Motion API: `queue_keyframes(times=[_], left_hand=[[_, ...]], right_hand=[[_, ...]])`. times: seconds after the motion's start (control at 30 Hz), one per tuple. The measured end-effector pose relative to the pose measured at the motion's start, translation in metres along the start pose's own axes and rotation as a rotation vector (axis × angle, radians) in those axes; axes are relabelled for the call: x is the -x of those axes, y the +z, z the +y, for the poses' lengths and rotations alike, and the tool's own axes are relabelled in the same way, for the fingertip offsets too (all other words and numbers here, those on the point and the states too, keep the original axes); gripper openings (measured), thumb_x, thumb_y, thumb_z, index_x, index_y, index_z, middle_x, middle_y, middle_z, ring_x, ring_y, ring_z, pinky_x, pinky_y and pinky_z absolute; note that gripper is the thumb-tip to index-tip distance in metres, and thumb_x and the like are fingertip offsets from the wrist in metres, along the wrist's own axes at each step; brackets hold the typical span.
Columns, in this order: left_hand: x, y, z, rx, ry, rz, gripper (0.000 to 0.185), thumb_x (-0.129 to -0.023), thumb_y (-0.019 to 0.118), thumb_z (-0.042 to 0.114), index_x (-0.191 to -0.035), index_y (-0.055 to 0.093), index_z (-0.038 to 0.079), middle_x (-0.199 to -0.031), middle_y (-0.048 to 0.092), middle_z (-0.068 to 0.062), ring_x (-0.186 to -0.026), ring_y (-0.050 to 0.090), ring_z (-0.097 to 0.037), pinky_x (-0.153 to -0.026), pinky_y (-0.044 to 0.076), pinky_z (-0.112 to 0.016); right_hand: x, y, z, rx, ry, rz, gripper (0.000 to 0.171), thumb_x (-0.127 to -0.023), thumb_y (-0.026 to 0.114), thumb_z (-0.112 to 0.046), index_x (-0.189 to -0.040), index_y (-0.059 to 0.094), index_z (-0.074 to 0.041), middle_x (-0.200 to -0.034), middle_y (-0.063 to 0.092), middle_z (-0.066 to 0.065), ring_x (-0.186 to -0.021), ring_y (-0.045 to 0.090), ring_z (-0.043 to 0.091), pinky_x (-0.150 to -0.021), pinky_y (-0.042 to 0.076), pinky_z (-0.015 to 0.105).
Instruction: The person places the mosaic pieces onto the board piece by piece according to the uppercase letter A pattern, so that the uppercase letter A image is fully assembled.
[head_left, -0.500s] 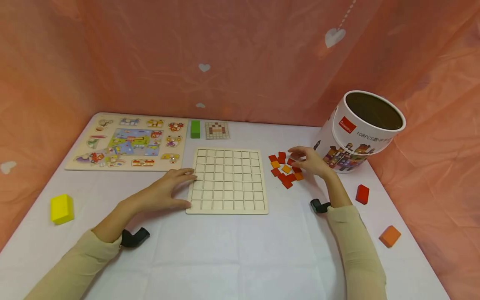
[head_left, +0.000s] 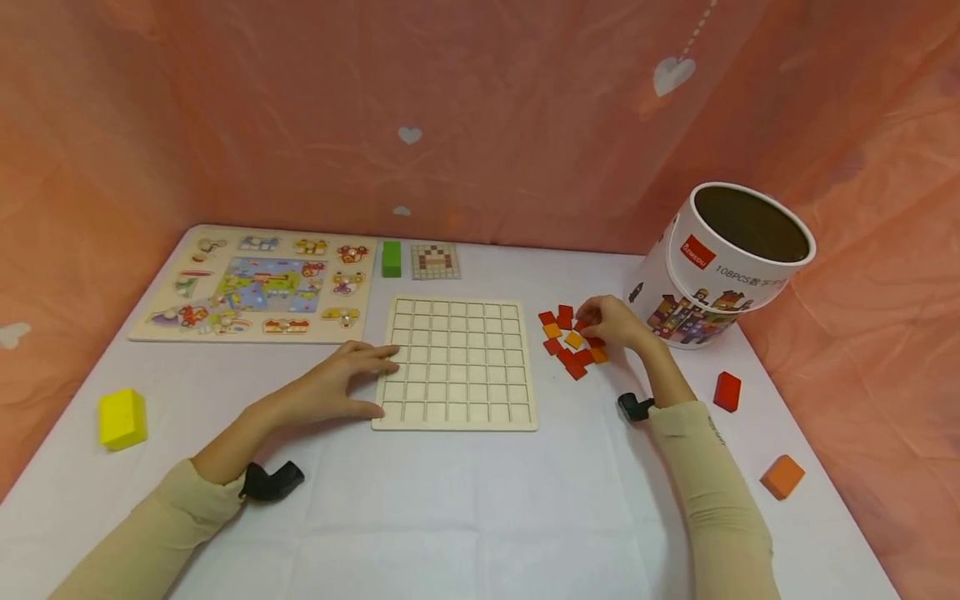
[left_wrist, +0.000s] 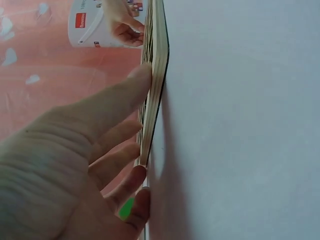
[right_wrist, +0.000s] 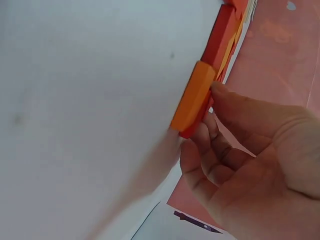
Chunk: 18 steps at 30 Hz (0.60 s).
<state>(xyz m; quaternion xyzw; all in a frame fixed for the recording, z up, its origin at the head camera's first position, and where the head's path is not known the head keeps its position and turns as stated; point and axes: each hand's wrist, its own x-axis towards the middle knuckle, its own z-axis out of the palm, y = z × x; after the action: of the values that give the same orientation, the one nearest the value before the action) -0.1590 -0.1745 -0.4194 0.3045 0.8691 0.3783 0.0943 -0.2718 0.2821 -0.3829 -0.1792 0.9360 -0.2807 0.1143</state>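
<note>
A pale wooden board [head_left: 457,362] with a grid of square cells lies in the middle of the table. My left hand [head_left: 341,379] rests at its left edge, fingers and thumb spread, the thumb [left_wrist: 135,85] against the rim in the left wrist view. To the board's right is a loose cluster of red, orange and yellow square tiles [head_left: 573,339]. My right hand [head_left: 615,322] reaches into the cluster's right side, thumb and fingertips pinching a red tile [head_left: 581,325]. An orange tile [right_wrist: 192,97] lies close by the right thumb in the right wrist view.
A white bucket [head_left: 693,287] stands at the back right. A peg puzzle [head_left: 360,312], a green block [head_left: 392,259] and a small pattern card [head_left: 450,271] lie along the back. Yellow [head_left: 122,419], red [head_left: 727,392] and orange [head_left: 782,477] blocks are at the sides.
My right hand's thumb and fingertips have drawn together over the red tile. The left hand has shifted slightly right, its fingertips a little farther over the board's edge.
</note>
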Motion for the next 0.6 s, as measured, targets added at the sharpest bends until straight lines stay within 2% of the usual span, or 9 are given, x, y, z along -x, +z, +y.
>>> queue_keyframes(times=[0.1, 0.23, 0.33, 0.47, 0.6], left_hand=[[-0.001, 0.000, -0.003, 0.031, 0.003, 0.004, 0.060, -0.081, 0.085, 0.027, -0.132, 0.063, 0.004, -0.155, 0.042, -0.009, -0.131, 0.037, -0.028, -0.105, 0.034, -0.054], [-0.002, -0.001, -0.005, 0.028, 0.012, 0.003, 0.060, -0.081, 0.085, 0.027, -0.132, 0.064, 0.003, -0.155, 0.042, -0.009, -0.129, 0.038, -0.027, -0.104, 0.035, -0.054], [-0.002, -0.001, -0.005, 0.022, 0.016, 0.001, 0.060, -0.081, 0.085, 0.026, -0.132, 0.064, 0.002, -0.155, 0.042, -0.010, -0.128, 0.038, -0.027, -0.103, 0.035, -0.054], [-0.001, 0.000, -0.005, 0.017, 0.018, -0.001, 0.061, -0.080, 0.085, 0.026, -0.132, 0.064, 0.002, -0.155, 0.042, -0.010, -0.128, 0.039, -0.027, -0.102, 0.036, -0.053], [-0.001, 0.001, -0.005, 0.012, 0.024, -0.004, 0.062, -0.079, 0.086, 0.027, -0.132, 0.064, 0.003, -0.156, 0.041, -0.011, -0.128, 0.038, -0.027, -0.102, 0.036, -0.053]], right_hand=[[-0.001, -0.001, 0.000, -0.024, 0.007, 0.011, 0.018, -0.088, 0.067, 0.010, -0.105, 0.060, 0.010, -0.094, 0.061, 0.021, -0.087, 0.054, 0.031, -0.081, 0.049, 0.033], [-0.007, -0.002, -0.006, -0.104, -0.020, 0.115, 0.015, -0.089, 0.067, 0.007, -0.102, 0.061, 0.010, -0.093, 0.061, 0.021, -0.083, 0.053, 0.028, -0.072, 0.046, 0.022], [-0.017, -0.002, -0.020, -0.230, -0.052, 0.171, 0.018, -0.092, 0.068, 0.001, -0.105, 0.062, 0.012, -0.095, 0.063, 0.023, -0.079, 0.056, 0.033, -0.068, 0.049, 0.025], [-0.038, 0.007, -0.050, -0.373, -0.103, 0.093, 0.023, -0.094, 0.067, -0.003, -0.109, 0.063, 0.013, -0.096, 0.064, 0.022, -0.076, 0.060, 0.039, -0.064, 0.052, 0.033], [-0.062, 0.024, -0.083, -0.360, -0.190, -0.010, 0.018, -0.092, 0.065, 0.004, -0.107, 0.065, 0.013, -0.096, 0.065, 0.021, -0.078, 0.060, 0.031, -0.067, 0.050, 0.031]])
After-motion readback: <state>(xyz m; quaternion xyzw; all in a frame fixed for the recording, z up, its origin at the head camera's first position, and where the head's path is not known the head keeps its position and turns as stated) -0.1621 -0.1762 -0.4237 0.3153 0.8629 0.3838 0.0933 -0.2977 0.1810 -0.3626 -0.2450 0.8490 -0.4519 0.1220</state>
